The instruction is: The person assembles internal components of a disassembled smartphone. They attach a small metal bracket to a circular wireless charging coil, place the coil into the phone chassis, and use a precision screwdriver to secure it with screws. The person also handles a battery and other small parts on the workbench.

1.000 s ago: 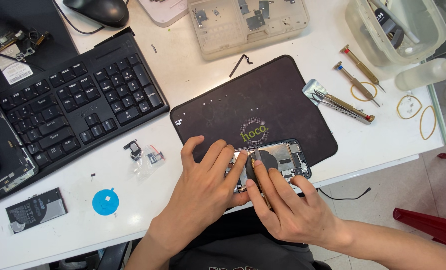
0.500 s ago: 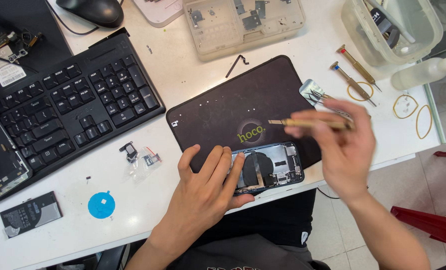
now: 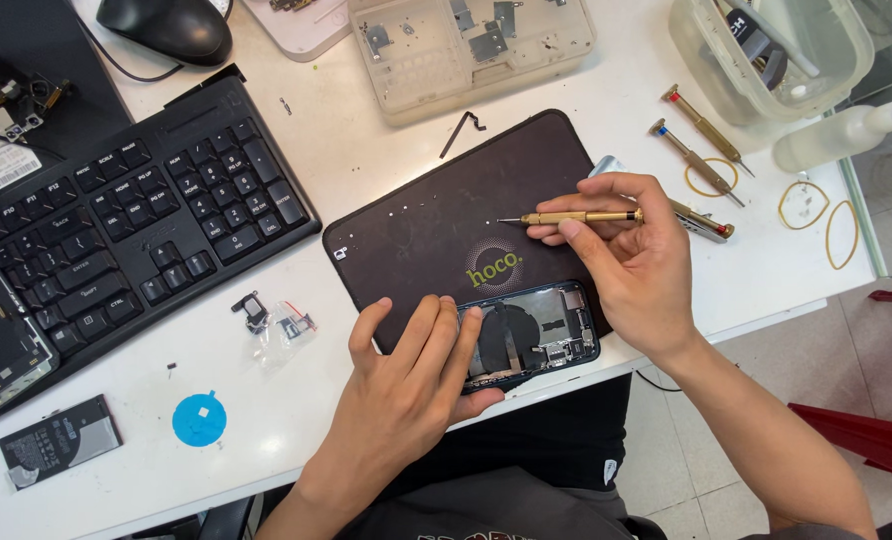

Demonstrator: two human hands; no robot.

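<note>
Left hand [image 3: 406, 400] flat, fingers spread, pinning opened phone [image 3: 536, 335] on dark mat [image 3: 416, 220]. Right hand [image 3: 631, 265] pinches brass screwdriver [image 3: 576, 216]. Seat tip squarely, press lightly, keep phone steady.

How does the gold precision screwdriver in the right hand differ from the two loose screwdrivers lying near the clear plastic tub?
The gold precision screwdriver is pinched in the right hand above the dark work mat, pointing left. The red-capped screwdriver and blue-capped screwdriver lie untouched on the white table, angled diagonally. The held one looks gold all over; the loose ones carry coloured end caps. All three are slim metal precision drivers.
</note>
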